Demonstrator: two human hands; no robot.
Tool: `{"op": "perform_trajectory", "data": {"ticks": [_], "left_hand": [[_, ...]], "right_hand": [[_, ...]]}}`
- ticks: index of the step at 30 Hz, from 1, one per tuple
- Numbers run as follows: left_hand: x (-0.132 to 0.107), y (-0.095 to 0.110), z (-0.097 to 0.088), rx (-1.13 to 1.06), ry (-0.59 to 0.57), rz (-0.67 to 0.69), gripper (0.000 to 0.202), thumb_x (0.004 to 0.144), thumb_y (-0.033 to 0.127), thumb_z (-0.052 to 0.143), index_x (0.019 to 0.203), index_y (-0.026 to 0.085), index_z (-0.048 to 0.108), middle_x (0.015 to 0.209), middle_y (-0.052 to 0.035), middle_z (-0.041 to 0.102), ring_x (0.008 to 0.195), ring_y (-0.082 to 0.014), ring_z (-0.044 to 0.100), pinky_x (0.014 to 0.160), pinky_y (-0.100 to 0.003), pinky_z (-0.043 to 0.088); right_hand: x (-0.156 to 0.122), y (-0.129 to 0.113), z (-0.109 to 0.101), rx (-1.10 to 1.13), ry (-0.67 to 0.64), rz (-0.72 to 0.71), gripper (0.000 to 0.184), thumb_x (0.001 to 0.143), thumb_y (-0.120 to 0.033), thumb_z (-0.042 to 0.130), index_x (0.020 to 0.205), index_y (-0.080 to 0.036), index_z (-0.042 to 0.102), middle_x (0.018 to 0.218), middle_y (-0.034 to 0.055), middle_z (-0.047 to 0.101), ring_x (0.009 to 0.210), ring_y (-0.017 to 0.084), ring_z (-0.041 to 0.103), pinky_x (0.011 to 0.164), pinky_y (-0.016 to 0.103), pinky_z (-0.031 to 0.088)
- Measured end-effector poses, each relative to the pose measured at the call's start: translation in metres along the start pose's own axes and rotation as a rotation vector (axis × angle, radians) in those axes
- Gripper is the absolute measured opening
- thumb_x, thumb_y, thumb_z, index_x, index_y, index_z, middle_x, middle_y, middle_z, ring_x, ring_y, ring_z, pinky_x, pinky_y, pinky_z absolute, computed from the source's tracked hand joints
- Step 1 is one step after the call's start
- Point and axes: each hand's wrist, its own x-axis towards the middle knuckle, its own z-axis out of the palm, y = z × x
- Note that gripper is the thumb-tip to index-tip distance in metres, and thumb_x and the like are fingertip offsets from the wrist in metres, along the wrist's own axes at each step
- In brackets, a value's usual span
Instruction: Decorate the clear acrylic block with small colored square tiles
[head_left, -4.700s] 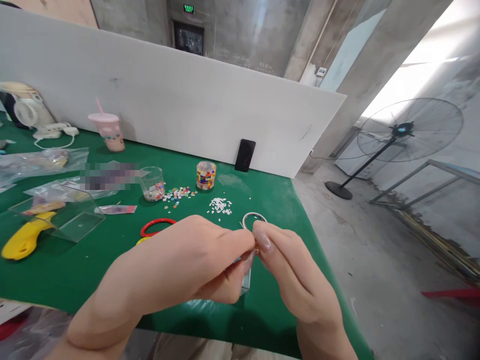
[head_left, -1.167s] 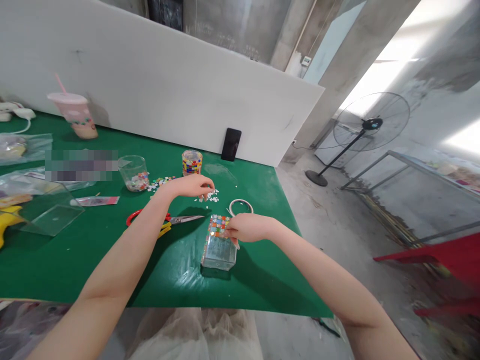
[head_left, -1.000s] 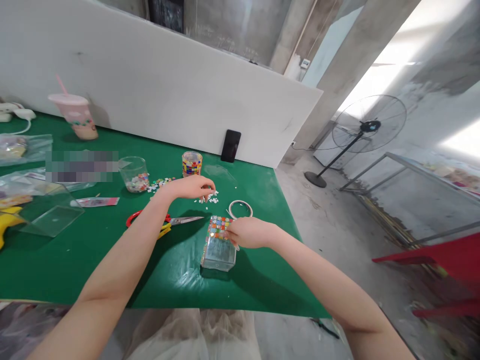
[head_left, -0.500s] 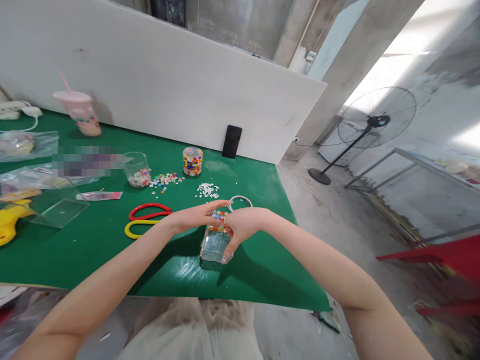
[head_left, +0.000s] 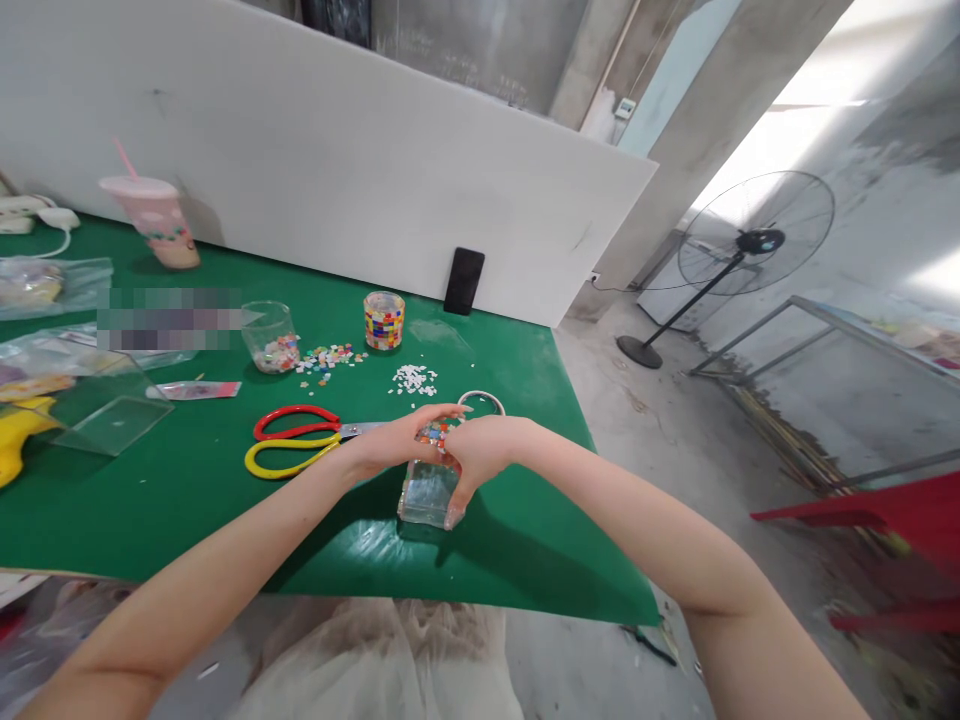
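A clear plastic box (head_left: 431, 492) lies on the green table, its far part covered with small multicoloured mosaic pieces (head_left: 433, 433). From the left, my left hand (head_left: 409, 436) curls round the decorated far end, with its fingers reaching over toward the right. My right hand (head_left: 486, 450) grips the box's right side, thumb down at the near corner, and its other fingers are mostly hidden. Behind the hands a silver ring (head_left: 484, 396) partly shows. Scissors (head_left: 292, 441) with one red and one yellow handle lie left of the box, their blades partly under my left forearm.
White chips (head_left: 413, 379), a mosaic-covered jar (head_left: 384, 322) and a clear cup of pieces (head_left: 271, 345) stand farther back. A black phone (head_left: 463, 281) leans on the white board (head_left: 322, 160). At left are a pink tumbler (head_left: 156, 225), a tube (head_left: 196, 389) and a clear panel (head_left: 112, 425).
My left forearm has shifted slightly down, so more of the scissors' blades shows. Both hands stay on the box with little movement. The view has moved slightly.
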Motion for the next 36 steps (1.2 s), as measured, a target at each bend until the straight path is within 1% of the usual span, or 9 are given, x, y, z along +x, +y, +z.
{"op": "perform_trajectory", "data": {"ticks": [5, 11, 15, 18, 21, 23, 30, 33, 36], "left_hand": [[0.001, -0.001, 0.001, -0.005, 0.024, -0.002, 0.085, 0.065, 0.026, 0.077, 0.143, 0.029, 0.044, 0.154, -0.0073, 0.041, 0.139, -0.0316, 0.042, 0.107, -0.04, 0.043], [-0.001, 0.0, 0.002, -0.028, 0.026, -0.006, 0.084, 0.065, 0.025, 0.077, 0.143, 0.027, 0.044, 0.154, -0.0074, 0.04, 0.138, -0.0304, 0.043, 0.107, -0.038, 0.043], [-0.002, -0.002, -0.001, -0.092, 0.04, 0.018, 0.073, 0.073, 0.027, 0.07, 0.141, 0.029, 0.045, 0.152, -0.0053, 0.044, 0.137, -0.0274, 0.045, 0.105, -0.037, 0.046], [-0.001, -0.004, -0.004, -0.145, 0.091, 0.041, 0.058, 0.082, 0.033, 0.06, 0.138, 0.027, 0.048, 0.148, -0.0059, 0.05, 0.134, -0.0247, 0.05, 0.105, -0.035, 0.047], [0.002, -0.007, -0.005, -0.154, 0.179, 0.05, 0.047, 0.087, 0.038, 0.055, 0.131, 0.023, 0.055, 0.141, -0.0085, 0.058, 0.126, -0.0245, 0.057, 0.101, -0.036, 0.049], [0.004, -0.01, -0.007, -0.133, 0.264, 0.056, 0.041, 0.088, 0.041, 0.053, 0.123, 0.02, 0.06, 0.135, -0.0099, 0.063, 0.123, -0.0251, 0.059, 0.098, -0.036, 0.051], [0.008, -0.022, -0.041, 0.107, 0.712, 0.135, 0.04, 0.094, 0.044, 0.044, 0.12, 0.017, 0.059, 0.108, -0.0082, 0.073, 0.109, -0.0237, 0.066, 0.098, -0.038, 0.05], [0.014, -0.029, -0.058, 0.264, 0.795, 0.164, 0.032, 0.096, 0.036, 0.051, 0.12, 0.016, 0.06, 0.094, -0.0045, 0.072, 0.093, -0.0201, 0.069, 0.095, -0.041, 0.051], [0.024, -0.039, -0.066, 0.407, 0.811, 0.164, 0.027, 0.097, 0.036, 0.055, 0.111, 0.014, 0.064, 0.097, -0.0054, 0.07, 0.09, -0.019, 0.068, 0.09, -0.043, 0.053]], "right_hand": [[0.003, -0.007, -0.001, -0.055, 0.017, 0.064, 0.052, 0.064, -0.061, 0.079, 0.086, -0.014, 0.074, 0.072, 0.0049, 0.068, 0.074, 0.024, 0.064, 0.062, 0.029, 0.042], [-0.008, -0.004, 0.003, 0.008, 0.114, 0.065, 0.034, 0.064, -0.049, 0.083, 0.073, -0.018, 0.072, 0.064, 0.0017, 0.065, 0.07, 0.022, 0.064, 0.06, 0.027, 0.041], [-0.025, 0.004, 0.017, 0.12, 0.354, 0.104, 0.025, 0.073, -0.04, 0.078, 0.076, -0.016, 0.069, 0.068, 0.0044, 0.067, 0.072, 0.024, 0.066, 0.064, 0.031, 0.045], [-0.031, 0.009, 0.038, 0.245, 0.626, 0.126, 0.027, 0.085, -0.032, 0.066, 0.106, -0.014, 0.064, 0.097, 0.0115, 0.07, 0.096, 0.028, 0.066, 0.081, 0.038, 0.05], [-0.024, 0.012, 0.062, 0.385, 0.817, 0.063, 0.046, 0.084, -0.019, 0.065, 0.127, -0.015, 0.051, 0.135, 0.0158, 0.055, 0.132, 0.028, 0.046, 0.109, 0.045, 0.038], [-0.012, 0.016, 0.077, 0.497, 0.865, -0.01, 0.056, 0.081, -0.018, 0.067, 0.133, -0.019, 0.046, 0.145, 0.0137, 0.047, 0.14, 0.024, 0.039, 0.116, 0.043, 0.034], [0.016, 0.033, 0.097, 0.799, 0.856, -0.181, 0.064, 0.083, -0.025, 0.067, 0.141, -0.026, 0.039, 0.142, 0.0101, 0.056, 0.134, 0.023, 0.052, 0.112, 0.044, 0.044], [0.016, 0.039, 0.097, 0.844, 0.843, -0.218, 0.069, 0.081, -0.027, 0.071, 0.142, -0.027, 0.04, 0.143, 0.0088, 0.056, 0.135, 0.024, 0.051, 0.115, 0.047, 0.04], [0.016, 0.042, 0.098, 0.867, 0.837, -0.238, 0.07, 0.079, -0.027, 0.073, 0.142, -0.028, 0.041, 0.143, 0.0079, 0.057, 0.135, 0.025, 0.051, 0.116, 0.048, 0.039]]}}
